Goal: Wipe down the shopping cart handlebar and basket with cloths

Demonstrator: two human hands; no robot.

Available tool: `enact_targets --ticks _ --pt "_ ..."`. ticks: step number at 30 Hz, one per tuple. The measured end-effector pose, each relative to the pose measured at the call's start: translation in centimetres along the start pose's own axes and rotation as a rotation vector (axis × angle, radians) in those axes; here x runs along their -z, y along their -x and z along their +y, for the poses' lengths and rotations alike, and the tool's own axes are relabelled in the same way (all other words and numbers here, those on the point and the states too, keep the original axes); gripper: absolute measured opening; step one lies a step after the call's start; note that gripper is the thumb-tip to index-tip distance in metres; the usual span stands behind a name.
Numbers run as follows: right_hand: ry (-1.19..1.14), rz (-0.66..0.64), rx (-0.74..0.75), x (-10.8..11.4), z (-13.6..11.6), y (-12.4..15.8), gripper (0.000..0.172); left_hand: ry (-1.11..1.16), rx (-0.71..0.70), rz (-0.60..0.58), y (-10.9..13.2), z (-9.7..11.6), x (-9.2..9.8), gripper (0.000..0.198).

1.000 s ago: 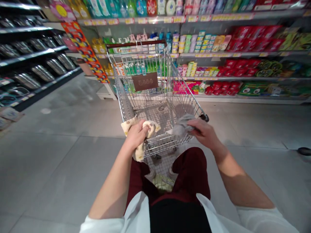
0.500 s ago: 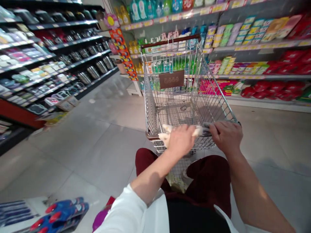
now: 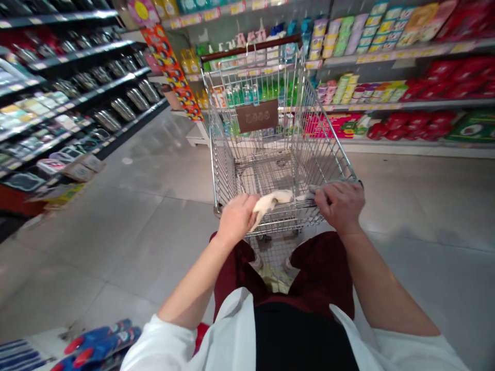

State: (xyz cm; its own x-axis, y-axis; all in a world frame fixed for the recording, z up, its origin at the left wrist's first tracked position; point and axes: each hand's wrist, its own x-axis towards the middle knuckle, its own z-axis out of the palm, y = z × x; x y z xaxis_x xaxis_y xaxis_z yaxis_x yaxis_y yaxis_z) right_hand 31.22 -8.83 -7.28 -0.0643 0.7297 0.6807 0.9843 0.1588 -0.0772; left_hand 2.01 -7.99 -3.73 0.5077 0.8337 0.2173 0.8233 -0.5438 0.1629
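Observation:
A wire shopping cart (image 3: 259,170) stands right in front of me, its near handle bar level with my hands. My left hand (image 3: 237,219) is closed over the left part of that bar, with a cream cloth (image 3: 270,201) in its grip. The cloth spreads to the right along the bar; it looks limp, perhaps a glove. At the bar's right end, my right hand (image 3: 342,205) is wrapped round a grey cloth (image 3: 307,193) lying against the handle. The fingers' undersides are hidden in both hands.
Shelves of pump bottles (image 3: 247,93) and stacked tubs (image 3: 348,93) stand beyond the cart. Metal pots (image 3: 106,119) line a shelf at left. An orange hanging strip (image 3: 174,72) marks the corner. Blue bottles with red caps (image 3: 96,345) are low at left. Tiled floor (image 3: 154,242) lies around.
My left hand has slid left along the handle, baring more of the cream cloth on its right. My right hand keeps its hold. The view has shifted slightly, and my feet have moved apart.

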Motion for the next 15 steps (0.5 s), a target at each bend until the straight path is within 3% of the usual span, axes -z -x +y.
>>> enact_targets --ticks 3,7,11,15 --pt "-0.025 -0.020 -0.029 0.4 -1.2 0.0 0.034 0.110 0.104 -0.178 -1.6 -0.6 2.0 0.029" --pt "-0.056 -0.038 -0.049 0.6 -2.1 0.1 0.035 0.241 -0.034 -0.465 -6.8 0.6 3.1 0.020" --pt "-0.142 -0.041 -0.091 0.6 -2.4 0.4 0.035 0.268 -0.088 -0.750 -14.0 3.3 1.0 0.011" --pt "-0.298 0.041 -0.160 0.8 -2.4 0.5 0.044 0.352 -0.068 -0.785 -18.6 6.3 -2.7 0.015"
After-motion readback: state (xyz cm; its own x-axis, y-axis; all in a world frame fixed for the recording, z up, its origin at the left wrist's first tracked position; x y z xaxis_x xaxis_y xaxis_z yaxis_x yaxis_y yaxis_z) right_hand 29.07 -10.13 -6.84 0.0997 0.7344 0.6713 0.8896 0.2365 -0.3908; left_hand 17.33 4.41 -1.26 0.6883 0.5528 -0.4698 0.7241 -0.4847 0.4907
